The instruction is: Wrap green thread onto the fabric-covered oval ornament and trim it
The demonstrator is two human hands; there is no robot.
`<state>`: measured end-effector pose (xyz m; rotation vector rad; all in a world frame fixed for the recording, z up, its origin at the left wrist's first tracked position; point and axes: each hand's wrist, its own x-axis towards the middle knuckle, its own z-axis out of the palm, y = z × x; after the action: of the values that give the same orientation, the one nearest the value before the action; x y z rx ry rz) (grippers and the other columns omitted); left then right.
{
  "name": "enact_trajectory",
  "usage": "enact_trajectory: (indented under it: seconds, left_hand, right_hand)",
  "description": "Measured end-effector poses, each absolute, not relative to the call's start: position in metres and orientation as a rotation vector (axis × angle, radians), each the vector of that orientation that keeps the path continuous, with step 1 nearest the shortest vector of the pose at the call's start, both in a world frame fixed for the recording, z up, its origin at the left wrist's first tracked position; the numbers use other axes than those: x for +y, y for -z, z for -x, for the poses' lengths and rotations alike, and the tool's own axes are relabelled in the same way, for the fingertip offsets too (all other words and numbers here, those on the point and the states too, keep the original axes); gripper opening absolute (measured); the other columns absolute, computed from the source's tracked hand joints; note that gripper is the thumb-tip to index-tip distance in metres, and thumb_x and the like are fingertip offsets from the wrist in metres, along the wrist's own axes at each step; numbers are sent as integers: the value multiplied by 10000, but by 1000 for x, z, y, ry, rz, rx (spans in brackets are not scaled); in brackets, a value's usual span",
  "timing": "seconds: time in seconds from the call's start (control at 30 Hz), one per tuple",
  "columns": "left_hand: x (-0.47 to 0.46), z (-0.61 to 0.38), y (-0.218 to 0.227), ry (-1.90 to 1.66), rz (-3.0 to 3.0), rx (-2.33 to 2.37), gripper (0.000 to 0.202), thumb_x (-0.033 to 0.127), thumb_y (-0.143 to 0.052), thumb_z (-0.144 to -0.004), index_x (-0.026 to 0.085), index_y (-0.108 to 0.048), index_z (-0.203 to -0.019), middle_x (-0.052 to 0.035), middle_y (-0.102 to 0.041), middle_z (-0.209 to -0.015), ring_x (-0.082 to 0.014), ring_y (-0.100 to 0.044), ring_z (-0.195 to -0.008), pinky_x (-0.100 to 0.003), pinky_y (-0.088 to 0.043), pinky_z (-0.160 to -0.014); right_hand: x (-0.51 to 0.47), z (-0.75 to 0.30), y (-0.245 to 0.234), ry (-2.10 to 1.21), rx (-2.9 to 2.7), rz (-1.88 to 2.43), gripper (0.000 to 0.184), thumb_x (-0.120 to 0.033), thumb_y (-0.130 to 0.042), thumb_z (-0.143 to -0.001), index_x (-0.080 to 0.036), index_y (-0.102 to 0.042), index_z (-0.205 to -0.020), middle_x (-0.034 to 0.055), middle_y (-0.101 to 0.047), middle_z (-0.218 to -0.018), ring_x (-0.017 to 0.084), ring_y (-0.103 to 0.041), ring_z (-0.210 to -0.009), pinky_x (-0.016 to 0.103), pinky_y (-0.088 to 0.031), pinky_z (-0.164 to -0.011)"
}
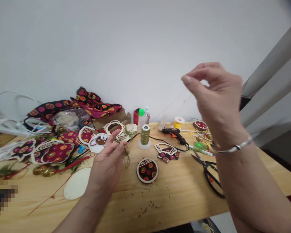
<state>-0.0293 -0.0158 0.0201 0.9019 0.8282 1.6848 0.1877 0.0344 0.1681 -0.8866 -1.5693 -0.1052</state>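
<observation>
My left hand (109,158) rests low over the wooden table (179,194), fingers closed on a small tuft of olive-green thread (126,155) that dangles below the fingertips. My right hand (215,97) is raised high to the right, thumb and fingers pinched on a thin thread (184,101) that slants down to the left. A silver bangle circles that wrist. An olive thread spool (145,135) stands just behind my left hand. A round wooden ornament with red dotted fabric (147,170) lies in front of the spool.
Black scissors (210,173) lie at the right, a black and orange glue gun (176,134) and a yellow spool (178,122) behind them. Small bottles (142,118) stand by the wall. Patterned fabric (87,102), wooden frames and fabric ornaments (55,152) crowd the left.
</observation>
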Motion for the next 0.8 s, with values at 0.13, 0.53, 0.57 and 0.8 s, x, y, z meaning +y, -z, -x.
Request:
enact_trajectory:
  seconds: [0.13, 0.53, 0.57, 0.8]
  left_hand:
    - [-19, 33, -24, -1704, -887, 854, 63, 239, -690, -727, 202, -723, -689, -28, -440, -1355, -237, -389, -1245, -306, -407, -956]
    - [-34, 12, -42, -1621, -1074, 967, 52, 223, -714, -694, 200, -749, -724, -58, -475, -1306, -248, -327, -1292, -305, -317, -1020]
    - [-36, 9, -42, -1613, -1091, 976, 55, 229, -717, -690, 203, -751, -724, -54, -474, -1309, -247, -340, -1280, -308, -311, -1025]
    - [-45, 4, -43, -1594, -1223, 1049, 50, 236, -711, -694, 231, -753, -721, -13, -427, -1360, -230, -448, -1165, -324, -362, -998]
  right_hand:
    - [-7, -216, -166, 145, -1541, 939, 91, -256, -622, -805, -195, -684, -827, 40, -594, -878, 136, -568, -833, 316, -455, -729]
    - [-44, -235, -77, -415, -2125, 1259, 256, -235, -476, -875, -247, -653, -1059, 75, -640, -1125, 225, -582, -1050, 417, -451, -917]
    - [-42, -217, -76, -522, -2029, 1146, 264, -242, -461, -890, -254, -650, -1074, 64, -639, -1138, 206, -579, -1061, 403, -445, -933]
    - [-24, -134, -54, -1426, -1445, 641, 265, -356, -516, -868, -221, -677, -1029, 58, -694, -1002, 176, -614, -991, 419, -410, -974]
